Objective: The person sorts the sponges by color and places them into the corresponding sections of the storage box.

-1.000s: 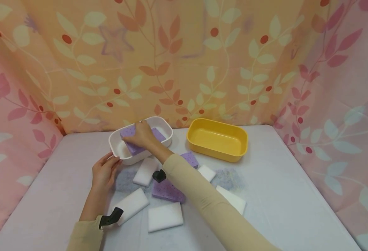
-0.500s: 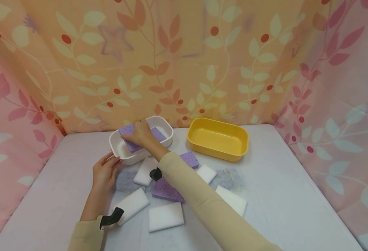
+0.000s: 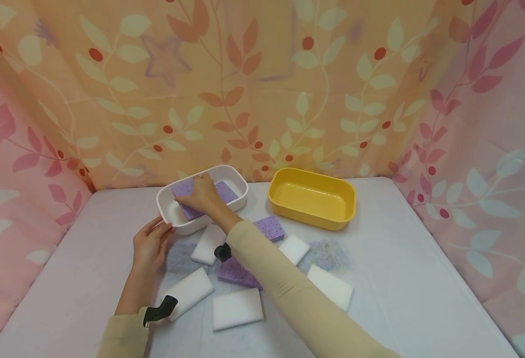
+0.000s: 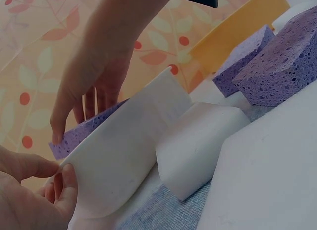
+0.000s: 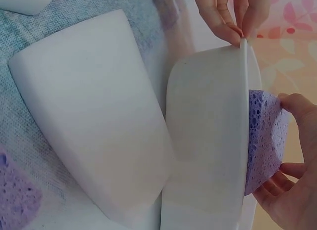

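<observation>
A white plastic tub (image 3: 191, 227) stands at the back left of the table. My left hand (image 3: 149, 244) pinches its near-left rim between thumb and fingers; the left wrist view shows this thumb (image 4: 37, 165) at the edge. Reaching into the tub, my right hand (image 3: 205, 195) grips a purple sponge (image 3: 182, 190) by its edges. That sponge sits tilted, its upper edge showing above the rim in the right wrist view. A second purple sponge (image 3: 227, 193) lies in the tub's right part, partly behind my right hand.
A yellow tub (image 3: 309, 219) stands to the right. In front lie purple sponges (image 3: 270, 228) and several white sponges (image 3: 237, 309), one white sponge (image 3: 208, 246) close against the white tub. My right sleeve (image 3: 289, 288) crosses over them. A patterned curtain (image 3: 262, 99) hangs behind.
The held sponge rises slightly at half a second ago and is back a little lower now. My left hand keeps its place on the rim.
</observation>
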The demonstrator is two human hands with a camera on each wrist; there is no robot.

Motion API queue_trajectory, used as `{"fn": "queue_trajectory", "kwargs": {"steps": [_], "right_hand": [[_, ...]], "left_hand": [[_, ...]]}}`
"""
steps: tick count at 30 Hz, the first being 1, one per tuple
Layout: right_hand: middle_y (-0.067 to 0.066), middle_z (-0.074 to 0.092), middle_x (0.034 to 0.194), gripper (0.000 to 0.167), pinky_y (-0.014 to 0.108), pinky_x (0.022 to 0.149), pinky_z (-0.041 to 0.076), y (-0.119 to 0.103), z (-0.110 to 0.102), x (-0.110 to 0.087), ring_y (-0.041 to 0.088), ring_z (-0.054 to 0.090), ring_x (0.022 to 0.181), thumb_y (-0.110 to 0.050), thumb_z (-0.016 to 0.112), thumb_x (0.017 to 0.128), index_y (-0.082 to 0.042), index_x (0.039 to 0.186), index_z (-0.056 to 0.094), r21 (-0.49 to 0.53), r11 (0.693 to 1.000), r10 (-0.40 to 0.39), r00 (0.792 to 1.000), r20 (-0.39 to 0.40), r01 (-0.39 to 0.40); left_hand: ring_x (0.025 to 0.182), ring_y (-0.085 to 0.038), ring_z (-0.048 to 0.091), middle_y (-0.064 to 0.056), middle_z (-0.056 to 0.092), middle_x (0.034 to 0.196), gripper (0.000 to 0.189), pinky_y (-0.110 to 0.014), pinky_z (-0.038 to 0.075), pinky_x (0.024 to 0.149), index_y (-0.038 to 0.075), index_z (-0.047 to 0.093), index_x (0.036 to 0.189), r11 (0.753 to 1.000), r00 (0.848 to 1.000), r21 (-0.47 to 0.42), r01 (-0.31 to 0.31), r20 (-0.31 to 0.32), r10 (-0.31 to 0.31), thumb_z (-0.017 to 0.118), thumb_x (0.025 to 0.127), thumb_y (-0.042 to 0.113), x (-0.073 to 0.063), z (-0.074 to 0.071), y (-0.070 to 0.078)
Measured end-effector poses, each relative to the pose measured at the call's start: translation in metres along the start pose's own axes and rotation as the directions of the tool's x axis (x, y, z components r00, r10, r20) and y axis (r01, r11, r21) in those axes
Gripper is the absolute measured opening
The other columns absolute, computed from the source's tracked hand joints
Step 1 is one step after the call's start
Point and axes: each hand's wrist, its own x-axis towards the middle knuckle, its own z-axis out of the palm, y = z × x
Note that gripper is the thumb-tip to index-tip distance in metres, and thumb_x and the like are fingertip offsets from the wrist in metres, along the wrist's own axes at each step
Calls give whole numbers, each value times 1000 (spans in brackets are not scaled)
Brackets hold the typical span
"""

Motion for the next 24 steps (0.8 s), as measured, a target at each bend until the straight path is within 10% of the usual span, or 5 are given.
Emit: {"fn": "queue_trajectory", "kwargs": {"steps": [7, 24], "right_hand": [[9, 61, 125, 71, 21, 95, 52, 2, 5, 0, 18, 62, 112, -54, 82, 88, -2, 133, 66, -19, 999, -28, 1000, -7, 28], [16, 61, 137, 75, 24, 109, 49, 13, 0, -13, 24, 61, 125, -44, 84, 89, 2, 144, 61, 115, 985, -125, 992, -24, 127]], "left_hand": [[70, -3, 70, 5, 67, 84, 47, -15, 60, 75, -7, 44, 145, 999, 1000, 35, -19, 10, 19, 56, 100, -14, 0, 1, -1], [70, -4, 72, 6, 69, 83, 46, -16, 61, 73, -3, 45, 143, 999, 1000, 35, 11, 0, -11, 60, 100, -11, 3, -2, -1]]}}
